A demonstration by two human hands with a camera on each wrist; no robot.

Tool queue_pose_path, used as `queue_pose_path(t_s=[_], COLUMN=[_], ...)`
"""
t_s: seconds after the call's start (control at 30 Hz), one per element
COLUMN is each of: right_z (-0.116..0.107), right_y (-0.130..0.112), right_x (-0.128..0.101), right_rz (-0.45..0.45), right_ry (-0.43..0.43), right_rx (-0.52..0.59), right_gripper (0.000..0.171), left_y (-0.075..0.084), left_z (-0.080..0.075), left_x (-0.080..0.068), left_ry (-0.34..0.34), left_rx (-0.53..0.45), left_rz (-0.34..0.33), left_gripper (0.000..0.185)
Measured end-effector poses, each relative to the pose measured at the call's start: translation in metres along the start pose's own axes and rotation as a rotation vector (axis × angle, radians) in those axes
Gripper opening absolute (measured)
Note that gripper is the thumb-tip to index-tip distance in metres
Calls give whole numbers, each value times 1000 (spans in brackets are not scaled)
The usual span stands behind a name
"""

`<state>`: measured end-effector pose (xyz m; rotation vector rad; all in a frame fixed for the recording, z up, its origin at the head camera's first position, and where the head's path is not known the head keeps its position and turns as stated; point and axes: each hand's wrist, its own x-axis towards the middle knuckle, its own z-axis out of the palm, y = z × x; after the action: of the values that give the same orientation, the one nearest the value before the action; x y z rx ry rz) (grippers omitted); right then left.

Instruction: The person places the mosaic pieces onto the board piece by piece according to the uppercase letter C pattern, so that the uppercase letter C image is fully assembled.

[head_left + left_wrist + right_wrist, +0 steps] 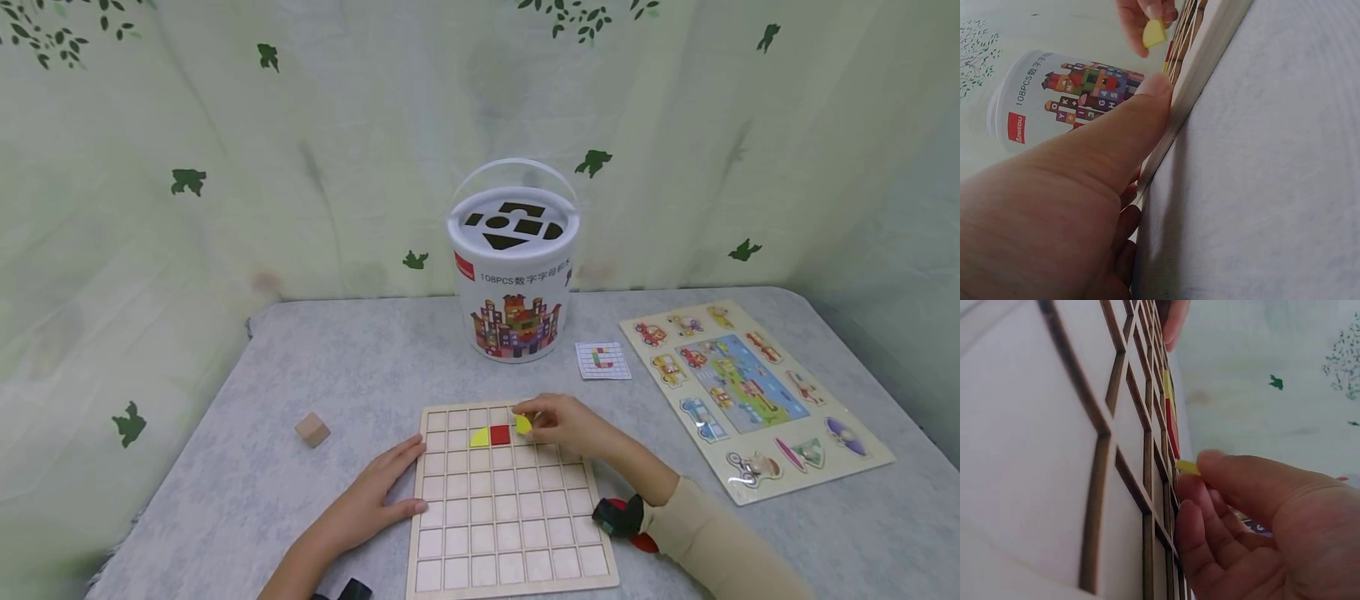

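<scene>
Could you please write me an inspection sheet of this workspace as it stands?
Surface: grey table, covered in a mottled cloth.
Job's things: wooden grid board; in its second row a yellow quarter-round piece beside a red square piece; a second yellow piece held just right of the red one.
Clutter: white block bucket, pattern card, vehicle peg puzzle, plain wooden cube, a red thing partly hidden under the right wrist.
Grips: left hand rests flat at the board's left edge; right hand pinches the second yellow piece.
Cables: nothing seen.
Surroundings: pale green leaf-print curtain behind the table.
</scene>
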<state>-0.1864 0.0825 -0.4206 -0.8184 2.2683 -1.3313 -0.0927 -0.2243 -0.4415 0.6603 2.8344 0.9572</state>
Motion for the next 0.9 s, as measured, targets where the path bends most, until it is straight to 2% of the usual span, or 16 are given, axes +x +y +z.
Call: queue_pose_path(t_s=[0.27, 0.33, 0.67, 0.9], right_z=[2, 3, 5, 1], right_y=[2, 2, 4, -3], right_x=[2, 2, 2, -1], right_rz=[-67, -73, -94, -53], right_ry=[-39, -42, -17, -63], right_rx=[-243, -274, -270, -281], right_gripper=[35, 35, 25, 28], left_y=[0, 0, 1, 0], left_z=[0, 0, 0, 0], left_x=[-1, -1, -1, 0], left_ry=[-6, -7, -13, -8], left_rx=[-6, -6, -13, -11], left_rz=[-13, -16, -23, -18], left_gripper=[72, 72, 72, 72])
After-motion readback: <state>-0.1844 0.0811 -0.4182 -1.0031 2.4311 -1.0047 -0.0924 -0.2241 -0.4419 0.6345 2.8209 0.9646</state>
